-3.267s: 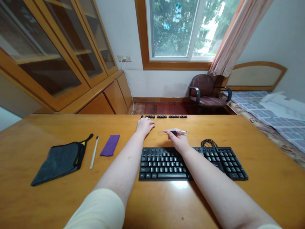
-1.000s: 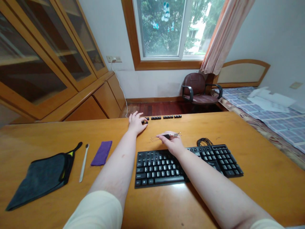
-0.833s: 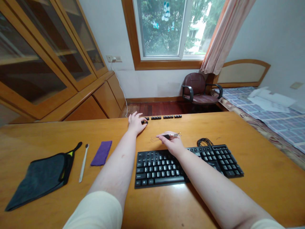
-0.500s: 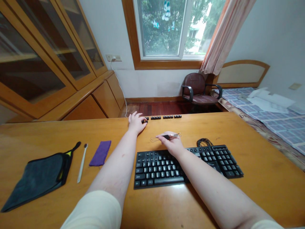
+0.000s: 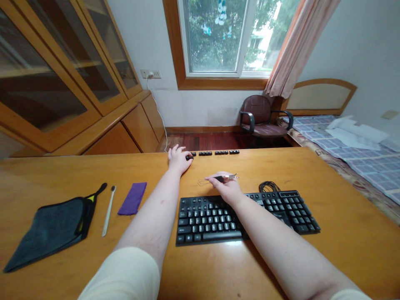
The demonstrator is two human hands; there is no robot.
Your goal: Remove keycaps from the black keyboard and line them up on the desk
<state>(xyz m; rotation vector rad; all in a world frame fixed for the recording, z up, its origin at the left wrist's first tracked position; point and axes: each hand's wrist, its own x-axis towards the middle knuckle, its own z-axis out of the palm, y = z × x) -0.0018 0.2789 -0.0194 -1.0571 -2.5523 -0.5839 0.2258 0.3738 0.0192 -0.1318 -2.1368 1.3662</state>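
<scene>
My left hand [image 5: 178, 160] is at the far edge of the desk, its thumb and forefinger closed about a small black keycap [image 5: 189, 158] and its other fingers spread. Just beside it, a row of loose black keycaps [image 5: 205, 153] lies along that edge in short groups. My right hand [image 5: 229, 189] grips a keycap puller [image 5: 219, 179] with a black handle and wire loops, held level above the back of the keyboard. The black keyboard [image 5: 212, 227] lies under my right wrist, and several top-row keys look bare of caps. My right forearm hides part of it.
Left of my arm lie a purple cloth [image 5: 132, 198], a white brush [image 5: 108, 212] and a dark grey cloth pouch [image 5: 53, 227]. A coiled cable [image 5: 269, 186] sits behind the keyboard. Beyond the desk stand a chair [image 5: 258, 112], a bed [image 5: 350, 146] and a cabinet [image 5: 62, 75].
Both hands hold nearly the same places, with the keycap and the puller still in them. The whole view has shifted slightly.
</scene>
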